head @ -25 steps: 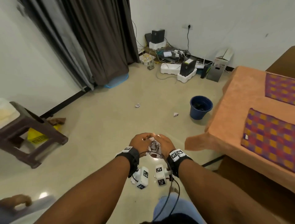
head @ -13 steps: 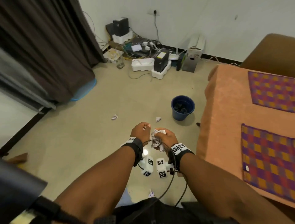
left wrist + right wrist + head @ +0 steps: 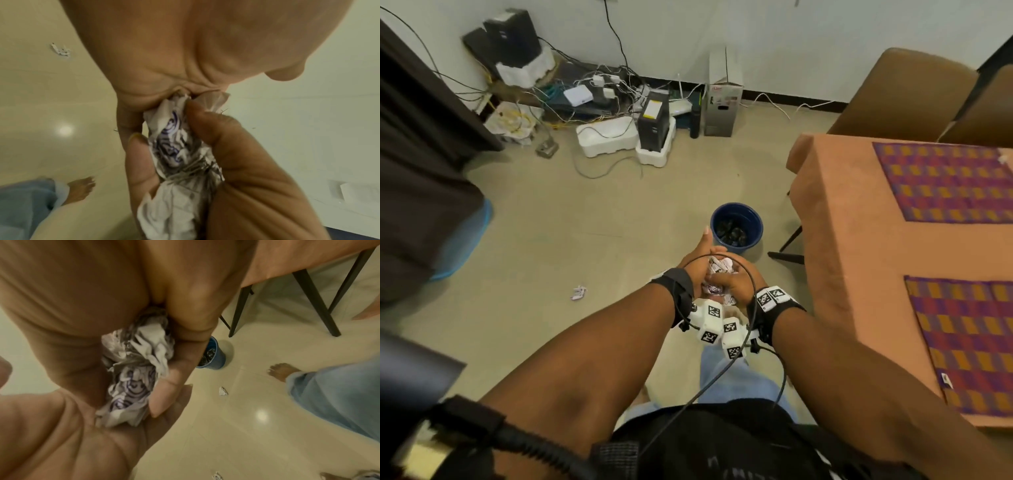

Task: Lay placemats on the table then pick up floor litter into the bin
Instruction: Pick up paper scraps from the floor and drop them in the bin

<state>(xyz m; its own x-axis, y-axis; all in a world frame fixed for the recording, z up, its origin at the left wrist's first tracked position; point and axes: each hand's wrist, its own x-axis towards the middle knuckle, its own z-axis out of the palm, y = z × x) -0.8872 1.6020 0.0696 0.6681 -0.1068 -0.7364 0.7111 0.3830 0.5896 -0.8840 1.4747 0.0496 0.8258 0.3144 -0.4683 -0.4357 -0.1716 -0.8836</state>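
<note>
My left hand (image 3: 697,262) and right hand (image 3: 736,284) are cupped together around a wad of crumpled printed paper (image 3: 717,270), fingers of both curled on it. The wrist views show the crumpled paper (image 3: 180,154) (image 3: 135,369) squeezed between the two palms. The blue bin (image 3: 736,228) stands on the floor just beyond my hands, with dark scraps inside; the bin (image 3: 213,356) also shows in the right wrist view. One loose paper scrap (image 3: 578,293) lies on the floor to the left. Two purple-and-orange placemats (image 3: 945,181) (image 3: 969,342) lie flat on the table.
The table (image 3: 842,240) with its orange cloth fills the right side, its black legs (image 3: 312,292) close to the bin. Two more scraps (image 3: 223,391) (image 3: 218,475) lie near my bare feet. Electronics and cables (image 3: 619,113) crowd the far wall; chairs (image 3: 907,92) stand behind the table.
I have walked forward and turned right, so the bin now sits just past my hands. Both hands have kept hold of the paper wad.
</note>
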